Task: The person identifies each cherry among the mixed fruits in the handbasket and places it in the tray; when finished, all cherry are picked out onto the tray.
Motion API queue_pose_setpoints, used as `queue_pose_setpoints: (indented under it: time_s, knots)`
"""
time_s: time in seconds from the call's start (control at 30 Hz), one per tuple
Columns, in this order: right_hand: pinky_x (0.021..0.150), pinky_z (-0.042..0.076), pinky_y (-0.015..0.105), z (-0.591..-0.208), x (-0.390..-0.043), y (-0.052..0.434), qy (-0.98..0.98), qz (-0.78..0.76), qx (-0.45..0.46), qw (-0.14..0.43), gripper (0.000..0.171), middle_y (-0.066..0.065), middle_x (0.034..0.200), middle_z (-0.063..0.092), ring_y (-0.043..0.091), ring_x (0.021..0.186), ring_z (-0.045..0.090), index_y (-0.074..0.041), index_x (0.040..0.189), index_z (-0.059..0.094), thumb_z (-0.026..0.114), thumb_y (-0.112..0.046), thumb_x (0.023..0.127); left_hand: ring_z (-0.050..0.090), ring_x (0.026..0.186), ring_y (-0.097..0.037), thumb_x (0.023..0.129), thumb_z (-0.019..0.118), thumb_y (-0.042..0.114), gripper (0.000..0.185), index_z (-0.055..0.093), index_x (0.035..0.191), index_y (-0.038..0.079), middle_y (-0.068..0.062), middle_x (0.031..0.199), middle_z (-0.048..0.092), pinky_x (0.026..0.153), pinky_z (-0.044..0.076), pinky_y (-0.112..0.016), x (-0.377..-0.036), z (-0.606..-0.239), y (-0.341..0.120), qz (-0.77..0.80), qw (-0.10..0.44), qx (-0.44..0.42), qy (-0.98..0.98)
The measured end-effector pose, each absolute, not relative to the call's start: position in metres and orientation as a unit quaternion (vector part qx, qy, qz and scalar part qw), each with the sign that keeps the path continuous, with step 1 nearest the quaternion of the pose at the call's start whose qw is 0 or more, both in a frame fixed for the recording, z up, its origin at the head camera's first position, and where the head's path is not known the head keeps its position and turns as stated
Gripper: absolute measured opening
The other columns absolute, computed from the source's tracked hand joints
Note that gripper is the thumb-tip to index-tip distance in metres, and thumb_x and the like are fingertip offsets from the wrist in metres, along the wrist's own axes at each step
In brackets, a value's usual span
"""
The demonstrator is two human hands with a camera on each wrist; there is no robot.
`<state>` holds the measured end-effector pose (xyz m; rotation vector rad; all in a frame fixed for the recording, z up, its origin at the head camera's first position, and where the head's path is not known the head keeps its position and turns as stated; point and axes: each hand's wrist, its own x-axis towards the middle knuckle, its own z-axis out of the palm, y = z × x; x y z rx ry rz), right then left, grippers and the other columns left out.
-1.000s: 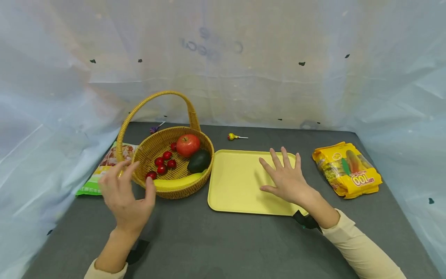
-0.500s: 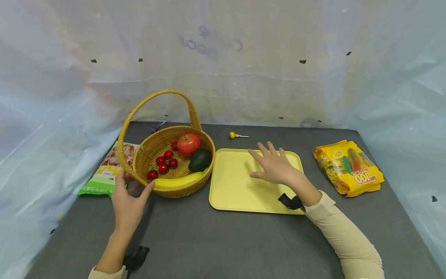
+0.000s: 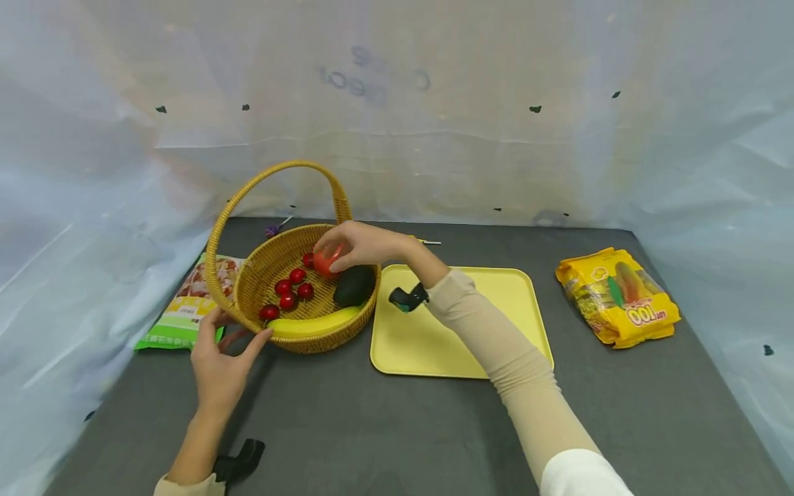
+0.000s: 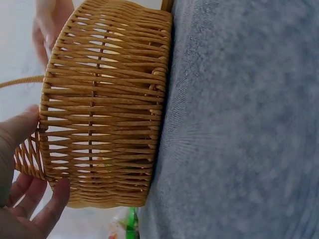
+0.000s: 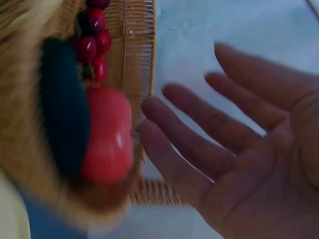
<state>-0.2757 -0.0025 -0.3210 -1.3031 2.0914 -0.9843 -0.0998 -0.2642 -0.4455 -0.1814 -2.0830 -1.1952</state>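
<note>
The left hand (image 3: 218,372) pinches the rim of the woven basket (image 3: 260,275). The right hand (image 3: 372,242), with fingers loosely extended, is just beside the red apple (image 5: 108,137), which lies inside this basket next to the avocado (image 3: 355,286).

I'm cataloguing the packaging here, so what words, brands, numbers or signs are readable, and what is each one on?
"LOT 100": on the yellow bag, at the right; its smaller print is too small to read.
Green-and-white bag, at the left: printed characters, too small to read.
Plastic sheet, at the back: faint handwritten marks, too blurred to read surely.
</note>
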Motion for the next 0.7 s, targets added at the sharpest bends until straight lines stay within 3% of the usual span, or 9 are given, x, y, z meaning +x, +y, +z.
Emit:
queue_pose_setpoints:
  time_s: [0.27,0.53,0.7]
  knots:
    - [0.094,0.054,0.025,-0.345,-0.283,-0.074,0.690,-0.371,-0.469,0.408,0.059,0.021,0.146,0.048,0.032,0.134,0.047,-0.002,0.148,0.044,0.068,-0.005,0.094,0.055,0.103,-0.010,0.065,0.084,-0.019,0.070,0.056,0.128,-0.011,0.005,0.112,0.055,0.083,0.055,-0.012,-0.094,-0.443,-0.268,-0.457,0.357,-0.074,-0.811]
    - [0.092,0.052,0.021,-0.361,-0.284,-0.088,0.714,-0.329,-0.444,0.430,0.057,0.018,0.147,0.047,0.026,0.133,0.047,0.001,0.146,0.047,0.069,-0.004,0.093,0.057,0.102,-0.009,0.066,0.086,-0.014,0.070,0.058,0.129,-0.008,0.000,0.110,0.058,0.080,0.055,-0.012,-0.095,-0.445,-0.265,-0.457,0.344,-0.071,-0.817]
    - [0.092,0.052,0.027,-0.368,-0.285,-0.087,0.734,-0.311,-0.423,0.431,0.049,0.016,0.137,0.053,0.022,0.120,0.052,0.001,0.139,0.053,0.069,-0.003,0.093,0.058,0.102,-0.009,0.065,0.086,-0.016,0.070,0.058,0.129,-0.008,-0.007,0.110,0.059,0.079,0.055,-0.011,-0.097,-0.446,-0.265,-0.452,0.351,-0.084,-0.816]
